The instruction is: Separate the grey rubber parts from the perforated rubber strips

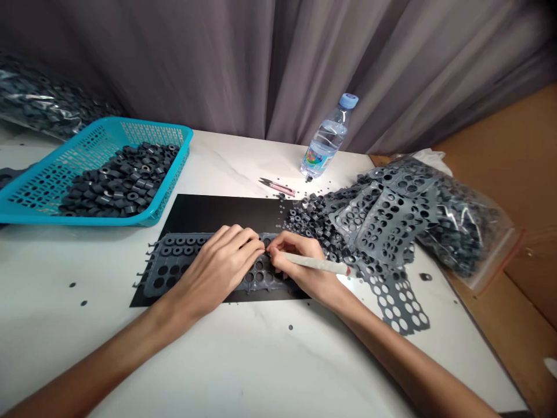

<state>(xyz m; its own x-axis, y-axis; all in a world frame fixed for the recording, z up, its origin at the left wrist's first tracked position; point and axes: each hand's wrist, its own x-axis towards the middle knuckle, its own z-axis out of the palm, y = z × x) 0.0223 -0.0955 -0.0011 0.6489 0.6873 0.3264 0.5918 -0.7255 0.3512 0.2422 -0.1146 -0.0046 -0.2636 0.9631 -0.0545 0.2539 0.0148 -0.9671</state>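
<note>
A dark grey moulded rubber sheet [256, 278] with rows of round holes and ring-shaped pieces lies on a black mat [217, 210]. My left hand [221, 261] rests across the sheet's middle, its fingers bent together and gripping it; the thumb tip is hard to make out. Close to those fingertips, my right hand [300, 261] is closed around a white pen-like tool [315, 264] with a reddish end. The tool's working tip is hidden by my fingers. Small rings still sit in the sheet's left part, beside some dark round openings.
A turquoise basket [172, 180] of grey rubber rings [126, 183] stands left, before a filled plastic bag [39, 98]. Pink thread snips [278, 186] and a water bottle [326, 142] are behind the mat. Right are loose rings [311, 223], punched sheets [383, 215] and another bag [470, 232].
</note>
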